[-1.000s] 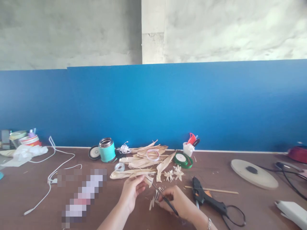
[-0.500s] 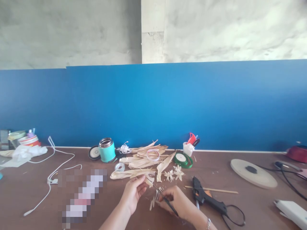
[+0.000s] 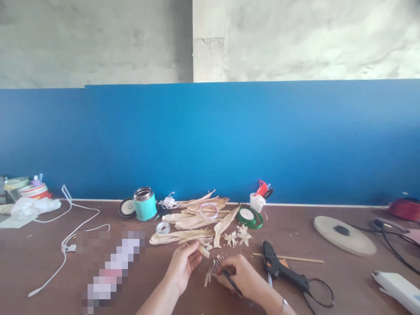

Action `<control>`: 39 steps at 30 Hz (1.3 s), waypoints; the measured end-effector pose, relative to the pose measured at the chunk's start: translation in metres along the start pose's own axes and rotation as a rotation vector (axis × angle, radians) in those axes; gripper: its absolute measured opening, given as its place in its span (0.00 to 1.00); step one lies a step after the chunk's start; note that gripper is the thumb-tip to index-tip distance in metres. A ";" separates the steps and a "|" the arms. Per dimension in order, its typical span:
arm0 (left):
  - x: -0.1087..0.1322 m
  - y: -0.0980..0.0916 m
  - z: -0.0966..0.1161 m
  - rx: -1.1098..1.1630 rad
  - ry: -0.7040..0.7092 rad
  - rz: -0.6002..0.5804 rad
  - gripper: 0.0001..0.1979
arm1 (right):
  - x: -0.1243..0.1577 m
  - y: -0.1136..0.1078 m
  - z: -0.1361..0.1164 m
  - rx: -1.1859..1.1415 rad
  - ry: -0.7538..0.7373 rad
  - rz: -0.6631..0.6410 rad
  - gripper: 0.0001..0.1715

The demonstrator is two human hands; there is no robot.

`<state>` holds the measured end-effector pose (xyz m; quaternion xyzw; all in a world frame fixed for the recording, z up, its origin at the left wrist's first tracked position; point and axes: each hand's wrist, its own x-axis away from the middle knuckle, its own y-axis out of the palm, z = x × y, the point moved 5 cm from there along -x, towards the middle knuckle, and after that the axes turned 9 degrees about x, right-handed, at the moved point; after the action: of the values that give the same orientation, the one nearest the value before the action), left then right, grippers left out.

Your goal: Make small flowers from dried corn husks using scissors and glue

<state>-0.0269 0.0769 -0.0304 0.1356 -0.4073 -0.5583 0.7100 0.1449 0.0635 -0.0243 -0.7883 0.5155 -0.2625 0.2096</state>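
Note:
My left hand point(image 3: 183, 262) pinches a small pale strip of dried corn husk point(image 3: 204, 250) between thumb and fingers. In my right hand point(image 3: 241, 275) is a slim pair of dark-handled scissors point(image 3: 226, 275), its narrow tip at the strip's lower end. The fingers partly hide the handles. Below the tip lie narrow cut husk slivers point(image 3: 208, 277) on the brown table. Beyond my hands, more husks point(image 3: 193, 223) are heaped, with star-shaped husk flowers point(image 3: 243, 235) at their right.
A black glue gun point(image 3: 284, 269) rests right of my right hand, across a thin wooden stick point(image 3: 305, 260). Behind stand a turquoise jar point(image 3: 145, 208), a green ribbon spool point(image 3: 247, 216) and a white cup of pens point(image 3: 257, 203). A white cable point(image 3: 67, 236) trails at left; a round disc point(image 3: 344, 238) lies right.
The view has shifted slightly. Both hands keep their hold, and the scissors stay close to the husk strip with little visible movement.

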 end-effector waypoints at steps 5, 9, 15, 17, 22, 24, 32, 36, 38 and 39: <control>-0.004 -0.002 0.011 0.017 0.096 0.005 0.03 | 0.002 -0.003 0.002 -0.038 0.047 -0.039 0.12; -0.003 -0.005 0.023 0.022 0.181 0.051 0.05 | 0.003 -0.004 0.001 -0.094 0.062 -0.068 0.17; -0.001 -0.007 0.029 -0.005 0.245 0.103 0.06 | 0.004 -0.008 -0.001 -0.072 0.137 -0.042 0.11; -0.002 -0.007 0.029 -0.006 0.259 0.106 0.07 | 0.003 -0.009 0.001 -0.049 0.172 0.004 0.11; -0.001 -0.003 0.027 -0.040 0.254 0.037 0.07 | -0.003 -0.010 0.007 -0.110 0.146 0.112 0.13; 0.000 -0.001 0.025 -0.058 0.243 0.004 0.07 | -0.004 -0.011 0.008 -0.160 0.136 0.121 0.13; -0.002 -0.004 0.024 -0.011 0.217 0.049 0.07 | 0.005 -0.006 0.001 -0.132 0.128 -0.086 0.13; -0.005 -0.008 0.029 -0.066 0.285 0.051 0.09 | 0.001 -0.007 0.005 -0.113 0.124 -0.003 0.14; -0.005 -0.009 0.033 -0.114 0.331 0.046 0.10 | -0.003 -0.011 0.008 -0.127 0.124 0.097 0.16; -0.005 -0.009 0.035 -0.131 0.343 0.042 0.12 | -0.005 -0.013 0.009 -0.135 0.119 0.142 0.17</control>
<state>-0.0589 0.0873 -0.0168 0.1741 -0.2457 -0.5373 0.7878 0.1584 0.0736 -0.0248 -0.7451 0.5980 -0.2582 0.1432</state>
